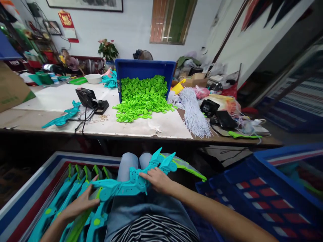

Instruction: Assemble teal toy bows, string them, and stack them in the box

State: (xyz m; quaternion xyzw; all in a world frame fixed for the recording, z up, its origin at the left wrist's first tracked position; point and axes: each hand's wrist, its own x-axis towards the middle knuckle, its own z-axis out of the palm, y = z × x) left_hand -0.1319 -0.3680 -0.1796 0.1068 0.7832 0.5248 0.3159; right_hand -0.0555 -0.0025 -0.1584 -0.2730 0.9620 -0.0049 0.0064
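A turquoise plastic toy bow [126, 188] lies across my lap, with clear, green-edged curved blades at its two ends. My right hand [160, 181] is closed over its body, right of the middle. At the left end, my left hand [84, 203] grips around the blade joint, its thumb and fingers on either side. Below and beside that hand, several similar turquoise toy pieces [67, 190] with green parts stand in rows in a crate [58, 161] lined with striped cloth.
On the table [166, 126] ahead, a tipped blue bin [145, 65] spills bright green pieces [143, 97]. A black lamp-like device [87, 97], a turquoise part [63, 116] and white strings [193, 114] lie around it. Blue crates [252, 188] stand at right. A person [72, 64] sits far left.
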